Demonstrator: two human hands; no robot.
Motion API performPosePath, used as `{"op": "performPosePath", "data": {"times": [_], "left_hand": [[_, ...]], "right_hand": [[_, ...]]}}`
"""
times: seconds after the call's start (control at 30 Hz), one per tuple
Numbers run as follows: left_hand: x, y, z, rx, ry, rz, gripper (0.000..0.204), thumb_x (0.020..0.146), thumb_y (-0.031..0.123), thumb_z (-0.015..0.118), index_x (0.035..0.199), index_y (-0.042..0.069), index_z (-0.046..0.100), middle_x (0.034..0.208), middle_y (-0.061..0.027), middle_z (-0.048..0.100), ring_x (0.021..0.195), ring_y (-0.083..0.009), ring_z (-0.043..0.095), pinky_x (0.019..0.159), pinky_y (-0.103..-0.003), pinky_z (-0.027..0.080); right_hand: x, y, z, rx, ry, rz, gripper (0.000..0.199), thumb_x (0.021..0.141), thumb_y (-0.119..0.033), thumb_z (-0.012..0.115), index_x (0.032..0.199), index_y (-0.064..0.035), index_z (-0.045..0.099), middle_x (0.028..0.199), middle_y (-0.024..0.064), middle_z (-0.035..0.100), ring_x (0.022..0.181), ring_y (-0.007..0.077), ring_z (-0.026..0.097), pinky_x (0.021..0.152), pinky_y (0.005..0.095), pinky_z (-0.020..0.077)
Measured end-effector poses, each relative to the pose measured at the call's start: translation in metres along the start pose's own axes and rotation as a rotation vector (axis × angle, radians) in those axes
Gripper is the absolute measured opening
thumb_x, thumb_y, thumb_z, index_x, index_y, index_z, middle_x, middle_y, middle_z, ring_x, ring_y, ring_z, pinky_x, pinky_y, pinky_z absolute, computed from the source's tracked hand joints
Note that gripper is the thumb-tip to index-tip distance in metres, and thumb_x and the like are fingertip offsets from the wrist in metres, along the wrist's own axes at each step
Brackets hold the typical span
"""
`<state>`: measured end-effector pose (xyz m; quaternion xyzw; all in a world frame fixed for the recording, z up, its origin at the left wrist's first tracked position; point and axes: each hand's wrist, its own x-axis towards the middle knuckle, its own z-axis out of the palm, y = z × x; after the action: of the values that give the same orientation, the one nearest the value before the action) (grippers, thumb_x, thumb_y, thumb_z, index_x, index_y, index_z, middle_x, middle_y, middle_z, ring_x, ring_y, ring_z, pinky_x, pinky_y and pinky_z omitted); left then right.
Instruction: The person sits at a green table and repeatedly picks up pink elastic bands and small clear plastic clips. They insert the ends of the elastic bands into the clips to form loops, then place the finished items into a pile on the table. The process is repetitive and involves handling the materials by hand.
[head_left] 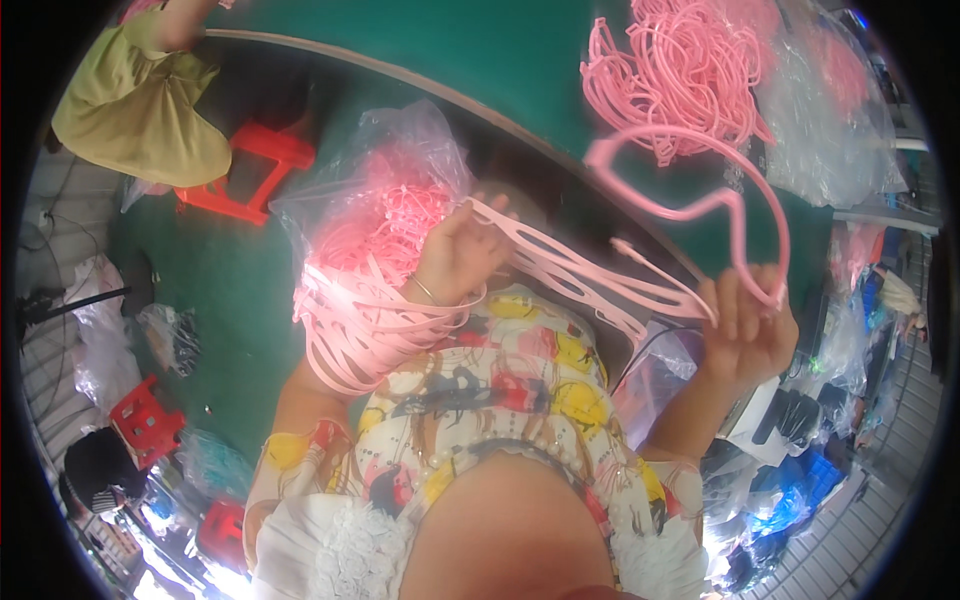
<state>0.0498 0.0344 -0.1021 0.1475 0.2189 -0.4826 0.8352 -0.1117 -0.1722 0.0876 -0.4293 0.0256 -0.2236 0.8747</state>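
Note:
My left hand [455, 252] grips one end of a flat strip of joined pink plastic bands [590, 275] that stretches across to my right hand [745, 325]. Many pink band loops [365, 330] hang over my left wrist and forearm. My right hand also holds a curved pink headband [700, 190], which arcs up over the table edge. Below both hands lies my lap in a colourful patterned dress [510, 390].
A clear bag of pink bands [385, 195] sits beside my left hand. A heap of pink headbands [680, 70] and clear bags [840, 120] lie on the green table [480, 50]. Red stools [255, 165] stand on the floor. Another person in a yellow-green top [135, 110] is at upper left.

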Motion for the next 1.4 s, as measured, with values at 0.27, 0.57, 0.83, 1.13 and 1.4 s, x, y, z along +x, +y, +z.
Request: {"op": "performPosePath", "data": {"times": [0.27, 0.57, 0.83, 1.13, 1.4], "left_hand": [[0.006, 0.023, 0.007, -0.047, -0.138, 0.195, 0.031, 0.091, 0.016, 0.055, 0.121, 0.009, 0.054, 0.096, -0.0061, 0.061, 0.094, -0.0221, 0.056, 0.090, -0.043, 0.043], [-0.029, 0.006, 0.084, 0.537, -0.265, 0.093, 0.035, 0.097, 0.032, 0.049, 0.108, 0.000, 0.056, 0.080, -0.0005, 0.055, 0.071, -0.0111, 0.051, 0.071, -0.028, 0.042], [-0.038, -0.030, 0.088, 0.981, -0.288, 0.059, 0.021, 0.096, 0.024, 0.050, 0.096, 0.005, 0.056, 0.082, 0.0023, 0.051, 0.072, -0.0064, 0.046, 0.066, -0.021, 0.038], [-0.037, -0.026, 0.092, 0.805, -0.346, 0.106, 0.034, 0.099, 0.038, 0.039, 0.091, 0.006, 0.047, 0.073, 0.0022, 0.034, 0.067, -0.0095, 0.031, 0.064, -0.025, 0.028], [-0.044, -0.031, 0.094, 0.936, -0.269, 0.136, 0.032, 0.099, 0.035, 0.041, 0.097, 0.005, 0.051, 0.090, -0.0021, 0.051, 0.084, -0.0126, 0.048, 0.081, -0.028, 0.039]], "right_hand": [[-0.040, 0.001, -0.065, -0.111, 0.210, -0.017, 0.016, 0.089, -0.021, 0.057, 0.089, -0.0052, 0.053, 0.058, -0.0010, 0.040, 0.055, 0.0115, 0.038, 0.057, 0.0293, 0.0315], [-0.035, 0.102, -0.081, -0.317, 0.030, 0.371, 0.039, 0.082, -0.016, 0.061, 0.115, 0.0033, 0.054, 0.089, 0.0106, 0.058, 0.079, 0.0212, 0.056, 0.074, 0.0326, 0.0444], [-0.007, 0.107, -0.019, -1.384, -0.098, -0.258, 0.075, 0.062, -0.018, 0.079, 0.129, -0.0006, 0.048, 0.117, 0.0165, 0.055, 0.107, 0.0272, 0.054, 0.092, 0.0389, 0.0422], [-0.011, 0.096, -0.032, -0.787, -0.035, -0.086, 0.073, 0.062, -0.004, 0.073, 0.130, -0.0013, 0.046, 0.104, 0.0077, 0.051, 0.088, 0.0146, 0.050, 0.080, 0.0275, 0.0429], [-0.010, 0.096, -0.023, -0.686, -0.090, -0.068, 0.073, 0.063, -0.007, 0.074, 0.130, -0.0016, 0.046, 0.105, 0.0076, 0.050, 0.088, 0.0144, 0.051, 0.081, 0.0275, 0.0422]]}}
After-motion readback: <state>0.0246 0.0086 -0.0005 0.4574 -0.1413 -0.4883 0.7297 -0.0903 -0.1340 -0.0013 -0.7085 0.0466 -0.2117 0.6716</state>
